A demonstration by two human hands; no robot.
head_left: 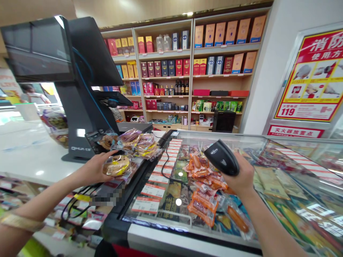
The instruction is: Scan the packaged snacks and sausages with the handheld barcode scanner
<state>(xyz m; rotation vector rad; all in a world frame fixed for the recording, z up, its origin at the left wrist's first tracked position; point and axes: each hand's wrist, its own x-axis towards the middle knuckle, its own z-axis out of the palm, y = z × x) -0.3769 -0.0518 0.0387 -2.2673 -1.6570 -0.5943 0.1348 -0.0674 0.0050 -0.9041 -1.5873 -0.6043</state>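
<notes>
The left hand (99,167) is gripping a clear pastry packet (118,165) between thumb and fingers, while the right hand (242,178) is wrapping round the handle of a black scanner (222,157); the two hands are standing well apart. The packet is sitting just in front of the packet pile (140,141), near the terminal stand (85,117); whether it is resting or lifted, I cannot tell. The scanner is hovering over orange sausage packets (203,207), which seem to be lying on the glass-topped case (193,237). By the look of it, a scanning step is being set up, and the next move is calling for bringing the packet's code and the scanner's window into line. Farther out, the white bench (29,150) is carrying the terminal, and shelves (164,76) of boxes are lining the back wall.
</notes>
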